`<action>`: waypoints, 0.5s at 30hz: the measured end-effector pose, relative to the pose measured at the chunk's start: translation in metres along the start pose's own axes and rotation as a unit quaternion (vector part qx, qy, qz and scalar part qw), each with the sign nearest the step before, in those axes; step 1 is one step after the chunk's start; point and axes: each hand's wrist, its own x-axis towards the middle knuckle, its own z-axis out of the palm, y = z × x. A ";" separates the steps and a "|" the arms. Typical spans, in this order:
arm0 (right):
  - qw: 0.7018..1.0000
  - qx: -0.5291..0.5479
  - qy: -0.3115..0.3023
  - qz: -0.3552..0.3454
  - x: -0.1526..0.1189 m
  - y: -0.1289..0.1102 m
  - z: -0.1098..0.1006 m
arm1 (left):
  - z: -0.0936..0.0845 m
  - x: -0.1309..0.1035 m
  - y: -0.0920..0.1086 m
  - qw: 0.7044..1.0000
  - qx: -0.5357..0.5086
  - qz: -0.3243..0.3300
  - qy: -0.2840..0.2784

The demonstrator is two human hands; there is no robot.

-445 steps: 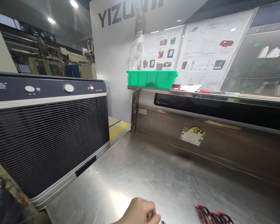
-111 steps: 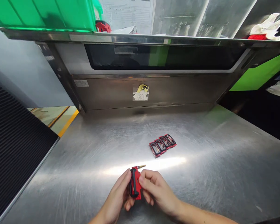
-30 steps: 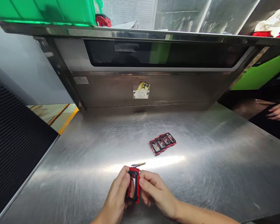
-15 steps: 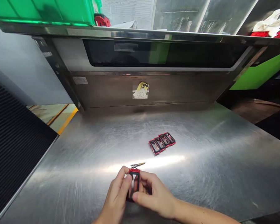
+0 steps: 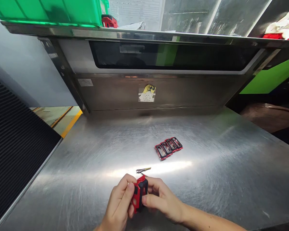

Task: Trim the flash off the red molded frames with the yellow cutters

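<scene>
In the head view, the left hand [image 5: 118, 201] and the right hand [image 5: 163, 199] both pinch the red-and-black frame [image 5: 142, 188] in their grip, tilted, over the desk [image 5: 86, 179]. If one hand slips on its narrow edge, the frame could perhaps drop near the small tool [image 5: 146, 169] just beyond.

— Held part [image 5: 140, 191]?
— Red and black.
— Frames [image 5: 169, 147] short of the surface's [image 5: 86, 173] far edge?
— Black, bordered red.
— Surface?
— Silver-grey, streaked with pale scratches.
— Bin [image 5: 31, 11] at the shelf's [image 5: 62, 32] left edge?
— Solid green.
</scene>
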 end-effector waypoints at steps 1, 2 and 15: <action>1.000 0.012 -0.006 0.014 0.001 0.000 -0.001 | 0.000 0.000 0.001 1.000 0.004 -0.009 -0.001; 0.999 0.026 -0.008 0.032 0.003 0.000 -0.002 | 0.000 -0.001 0.002 1.000 0.007 -0.017 -0.003; 0.963 0.223 -0.026 0.147 0.010 0.007 -0.004 | -0.005 0.007 -0.006 0.998 -0.038 -0.022 -0.054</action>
